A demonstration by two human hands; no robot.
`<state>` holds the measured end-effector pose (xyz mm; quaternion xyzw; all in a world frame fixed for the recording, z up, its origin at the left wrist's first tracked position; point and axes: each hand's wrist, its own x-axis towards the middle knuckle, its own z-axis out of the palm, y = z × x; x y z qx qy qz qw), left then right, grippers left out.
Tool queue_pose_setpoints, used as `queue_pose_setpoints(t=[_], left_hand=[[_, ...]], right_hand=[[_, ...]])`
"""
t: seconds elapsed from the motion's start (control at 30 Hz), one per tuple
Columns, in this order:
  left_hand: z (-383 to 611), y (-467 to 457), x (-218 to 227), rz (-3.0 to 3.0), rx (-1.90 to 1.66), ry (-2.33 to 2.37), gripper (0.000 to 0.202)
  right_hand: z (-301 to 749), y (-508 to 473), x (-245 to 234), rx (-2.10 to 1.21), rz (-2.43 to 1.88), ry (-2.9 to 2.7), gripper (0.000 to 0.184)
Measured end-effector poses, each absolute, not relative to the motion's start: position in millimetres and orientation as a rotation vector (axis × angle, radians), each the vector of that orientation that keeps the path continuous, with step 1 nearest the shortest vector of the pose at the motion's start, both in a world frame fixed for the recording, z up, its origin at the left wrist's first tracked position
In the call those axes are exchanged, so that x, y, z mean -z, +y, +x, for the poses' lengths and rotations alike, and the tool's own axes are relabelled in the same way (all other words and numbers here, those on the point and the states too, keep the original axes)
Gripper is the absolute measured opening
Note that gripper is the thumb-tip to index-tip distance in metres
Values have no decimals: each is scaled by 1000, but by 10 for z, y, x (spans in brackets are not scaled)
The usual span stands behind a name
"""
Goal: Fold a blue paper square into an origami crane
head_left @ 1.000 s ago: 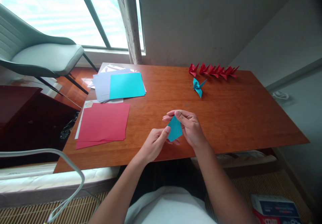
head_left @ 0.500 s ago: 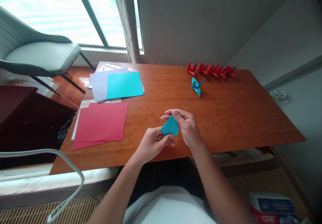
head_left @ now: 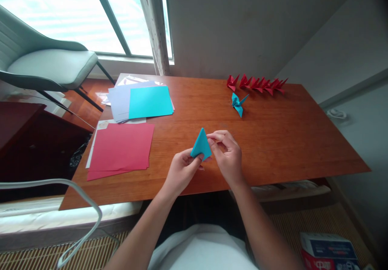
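A small folded piece of teal paper (head_left: 201, 144) stands as a pointed triangle just above the wooden table (head_left: 273, 140). My left hand (head_left: 182, 171) pinches its lower left corner from below. My right hand (head_left: 227, 155) pinches its right edge, fingers curled. A finished teal paper crane (head_left: 238, 103) lies further back on the table, in front of a row of several red paper cranes (head_left: 257, 84).
Red sheets (head_left: 121, 148) lie at the table's left front, and a teal sheet (head_left: 149, 102) tops a pile of pale sheets behind them. A grey chair (head_left: 45, 66) stands by the window at far left. A box (head_left: 329, 249) sits on the floor at lower right.
The teal piece has been turned between my fingers from a hanging diamond to an upright triangle. My right hand has shifted to its right side.
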<state>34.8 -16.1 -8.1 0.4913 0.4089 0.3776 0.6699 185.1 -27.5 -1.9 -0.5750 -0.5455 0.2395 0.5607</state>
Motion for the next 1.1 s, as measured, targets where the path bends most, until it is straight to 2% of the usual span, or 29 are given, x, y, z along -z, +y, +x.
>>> queue_pose_setpoints(t=[0.27,0.47,0.63,0.87,1.1], left_hand=[[377,-168,130,1110,-875,946,25],[354,-180,168,1111,-848,928,25],[356,-200,219,1168,-839,953,21],[360,-193,142,1197,-822,973,19],[297,-164,73,1047,-786,882,34]], right_hand=[[1835,-322,-17,-527,-1344,-1337,8],[1796,-303,19,-547,-1348,-1249,17],[1807,-272,2,-657,-1340,-1178,9],[1823,-278,-10,-638,-1365,-1212,12],[1809,-284,-40,-541,-1361,-1293,8]])
